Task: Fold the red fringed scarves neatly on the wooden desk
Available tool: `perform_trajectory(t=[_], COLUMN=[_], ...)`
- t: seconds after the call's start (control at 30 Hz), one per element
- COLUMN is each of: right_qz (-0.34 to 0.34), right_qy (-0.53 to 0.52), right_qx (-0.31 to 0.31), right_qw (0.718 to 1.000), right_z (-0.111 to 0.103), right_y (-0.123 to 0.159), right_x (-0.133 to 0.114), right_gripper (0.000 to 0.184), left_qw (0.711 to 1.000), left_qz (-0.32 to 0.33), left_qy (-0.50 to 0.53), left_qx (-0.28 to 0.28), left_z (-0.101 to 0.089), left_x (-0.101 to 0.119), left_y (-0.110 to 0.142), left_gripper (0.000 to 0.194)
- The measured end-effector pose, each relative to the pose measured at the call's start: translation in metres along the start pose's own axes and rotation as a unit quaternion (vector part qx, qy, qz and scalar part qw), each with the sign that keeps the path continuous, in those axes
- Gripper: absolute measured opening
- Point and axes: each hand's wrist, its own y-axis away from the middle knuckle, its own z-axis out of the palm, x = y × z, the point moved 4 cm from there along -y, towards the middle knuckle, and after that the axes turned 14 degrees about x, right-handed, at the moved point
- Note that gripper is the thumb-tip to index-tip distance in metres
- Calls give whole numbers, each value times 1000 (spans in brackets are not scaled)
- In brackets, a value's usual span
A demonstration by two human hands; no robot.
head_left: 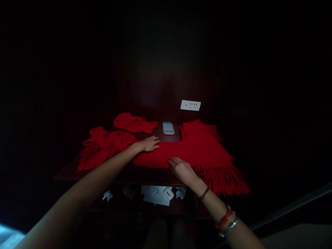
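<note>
A red fringed scarf (197, 152) lies spread on a dark wooden table (153, 177), its tassels hanging over the front right edge. My left hand (149, 143) rests flat on the scarf's far left corner with fingers stretched out. My right hand (181, 168) lies flat on the scarf's near edge, fingers extended. Neither hand grips anything. More red cloth, a crumpled scarf (103, 145) and a smaller piece (133, 123), lies to the left.
A phone (168, 128) lies at the back of the table, with a white wall socket (190, 105) behind it. A lower shelf holds white paper scraps and a small white case (168, 193). The room is very dark.
</note>
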Motion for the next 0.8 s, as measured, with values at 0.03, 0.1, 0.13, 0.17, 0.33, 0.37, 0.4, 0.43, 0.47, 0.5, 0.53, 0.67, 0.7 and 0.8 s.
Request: perform_trajectory(t=[0.03,0.1,0.13,0.17,0.33,0.37,0.4,0.43,0.47,0.5,0.53,0.67,0.7,0.8], right_qz=[-10,-36,-49,-60,-111,-118,-124,-128,-130,-129,-126,-113,-115,-134], right_qy=[13,34,41,46,74,80,85,89,93,96,99,99,95,86], right_qx=[-2,-20,-27,-32,-61,-66,-70,-73,-76,-78,-79,-72,-69,-63], right_qw=[1000,999,998,997,989,988,986,985,984,984,984,986,986,985], right_z=[-1,-1,0,0,3,4,3,3,3,2,2,0,0,1], right_y=[0,-2,-3,-5,-14,-15,-17,-18,-19,-20,-21,-26,-27,-33], right_x=[-3,-7,-8,-10,-17,-18,-19,-20,-21,-21,-21,-22,-23,-27], right_gripper=[33,30,28,27,19,18,17,17,16,16,16,17,18,20], left_qw=[1000,999,998,996,992,993,993,994,995,997,999,1000,1000,1000], left_qz=[-7,-24,-35,-46,-85,-86,-85,-83,-76,-65,-51,0,5,8], left_qy=[1,2,1,1,2,3,5,6,5,4,2,-2,-2,-5], left_qx=[-13,-43,-58,-72,-91,-86,-79,-70,-56,-38,-18,25,24,20], left_z=[-3,-3,-1,2,24,27,28,29,28,25,22,8,5,-2], left_x=[-3,-9,-12,-15,-27,-28,-28,-28,-28,-27,-27,-28,-29,-35], left_y=[-5,-13,-15,-16,-4,-1,2,4,5,5,4,-3,-5,-10], left_gripper=[51,54,57,61,63,63,63,63,64,65,66,55,50,37])
